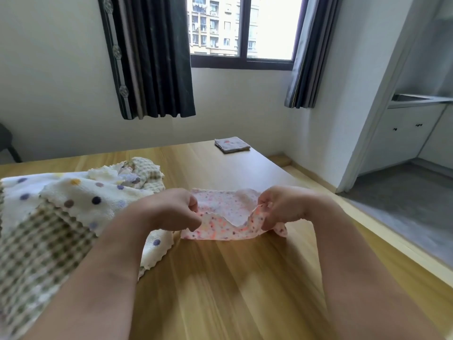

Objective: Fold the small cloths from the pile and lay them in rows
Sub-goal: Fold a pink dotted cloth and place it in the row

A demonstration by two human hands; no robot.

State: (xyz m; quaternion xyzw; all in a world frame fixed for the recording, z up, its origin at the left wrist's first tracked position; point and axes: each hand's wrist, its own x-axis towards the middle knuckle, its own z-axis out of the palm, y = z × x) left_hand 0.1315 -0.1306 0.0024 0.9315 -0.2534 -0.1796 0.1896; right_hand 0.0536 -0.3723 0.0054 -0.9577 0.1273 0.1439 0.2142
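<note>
A small pink speckled cloth lies partly on the wooden tabletop, its near edge lifted and sagging between the two hands. The left hand grips the cloth's left end and the right hand its right end. The fingers of each are curled and clamped on the fabric, so both corners are hidden inside the grips. The cloth's specks read as orange, pink and dark dots, but blur makes the pattern hard to make out more exactly. Just left of the pink cloth sits the pile of cloths. A cream polka-dot cloth with a zigzag edge lies on top, and a green checked cloth lies below it, cut off by the left frame edge and partly covered by the left forearm. More crumpled pieces at the back of the pile are too tangled to tell apart. Well beyond the pink cloth, near the tabletop's far edge, a folded grey cloth lies flat. Farther behind the pink cloth hang dark curtains on either side of a window, whose top is cut off. To the far right of the pink cloth, a doorway shows part of a counter.
</note>
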